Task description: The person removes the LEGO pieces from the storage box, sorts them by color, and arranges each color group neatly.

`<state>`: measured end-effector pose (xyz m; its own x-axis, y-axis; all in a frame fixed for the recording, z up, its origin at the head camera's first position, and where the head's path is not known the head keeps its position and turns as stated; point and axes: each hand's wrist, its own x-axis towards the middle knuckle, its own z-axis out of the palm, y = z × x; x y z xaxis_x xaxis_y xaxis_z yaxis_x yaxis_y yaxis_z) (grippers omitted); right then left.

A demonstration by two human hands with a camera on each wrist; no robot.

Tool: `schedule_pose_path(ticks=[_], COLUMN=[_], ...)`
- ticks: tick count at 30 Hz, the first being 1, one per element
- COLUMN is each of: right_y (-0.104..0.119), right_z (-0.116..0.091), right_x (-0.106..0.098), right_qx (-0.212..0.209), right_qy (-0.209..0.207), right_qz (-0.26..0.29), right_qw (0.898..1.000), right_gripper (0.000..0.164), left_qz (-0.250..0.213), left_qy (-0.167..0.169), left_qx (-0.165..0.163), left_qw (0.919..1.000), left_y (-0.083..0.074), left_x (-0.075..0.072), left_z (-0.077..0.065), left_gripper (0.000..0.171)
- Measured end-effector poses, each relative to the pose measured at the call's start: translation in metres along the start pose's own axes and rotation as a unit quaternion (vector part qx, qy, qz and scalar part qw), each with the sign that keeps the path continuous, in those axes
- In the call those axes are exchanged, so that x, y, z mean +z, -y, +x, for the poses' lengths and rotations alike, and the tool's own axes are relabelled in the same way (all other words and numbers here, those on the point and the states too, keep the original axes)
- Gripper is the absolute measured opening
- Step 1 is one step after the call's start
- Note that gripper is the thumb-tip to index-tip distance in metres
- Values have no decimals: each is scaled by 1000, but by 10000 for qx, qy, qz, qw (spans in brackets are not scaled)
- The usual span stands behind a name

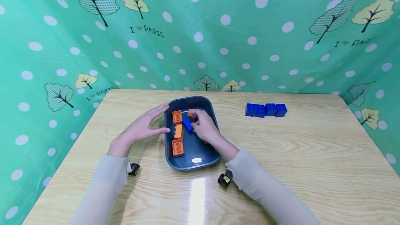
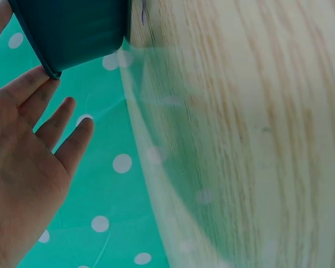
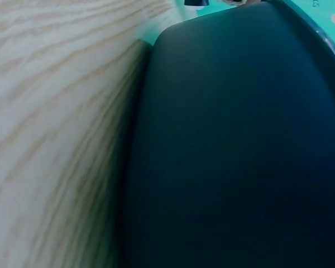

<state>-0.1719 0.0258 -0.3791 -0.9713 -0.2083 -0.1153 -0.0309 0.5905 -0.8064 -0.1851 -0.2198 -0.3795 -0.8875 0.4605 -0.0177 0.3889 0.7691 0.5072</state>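
A dark blue plastic bin (image 1: 192,165) stands on the table, with several orange bricks and one blue brick (image 1: 188,125) inside. My left hand (image 1: 140,126) spreads along the bin's left side, fingers fairly straight, fingertips at its rim. In the left wrist view, fingertips of the left hand (image 2: 33,151) touch the bin's edge (image 2: 78,33). My right hand (image 1: 204,126) reaches into the bin with bent fingers, its thumb beside the blue brick and fingertips by an orange brick (image 1: 190,111). Whether it grips either brick is unclear. The right wrist view shows the bin's outer wall (image 3: 240,139), not the hand.
Toward the back right of the wooden table (image 1: 312,155), several blue bricks (image 1: 265,110) stand in a row. Along the bin's left side lie an upper orange brick (image 1: 177,117), a middle one (image 1: 178,132) and a lower one (image 1: 178,148). A polka-dot green cloth (image 1: 218,44) hangs behind.
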Motion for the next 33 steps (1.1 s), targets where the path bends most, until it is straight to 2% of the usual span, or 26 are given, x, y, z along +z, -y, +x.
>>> schedule_pose_path(ticks=[5,9,15,25,33], right_y=[-1,-1,-2,-4,-4], right_z=[0,0,0,0,0], right_x=[1,2,4,4,6], right_qx=[12,-26,-209,-418,-735], right_qy=[341,440,773,1185,1065], right_qz=[-337,-529,-1024,-1102,-1067], right_qw=[9989,9976,9915,9859,9858], right_gripper=[37,39,47,50,47], left_qz=[19,-20,-9,-26,-92], left_qy=[33,48,90,92,73], left_qx=[-24,-43,-58,-32,18], left_qw=[10000,10000,9999,9999,9999], left_y=[1,1,0,1,1], left_x=[0,0,0,0,-1], left_z=[1,0,0,1,1], left_gripper=[88,88,88,88,89])
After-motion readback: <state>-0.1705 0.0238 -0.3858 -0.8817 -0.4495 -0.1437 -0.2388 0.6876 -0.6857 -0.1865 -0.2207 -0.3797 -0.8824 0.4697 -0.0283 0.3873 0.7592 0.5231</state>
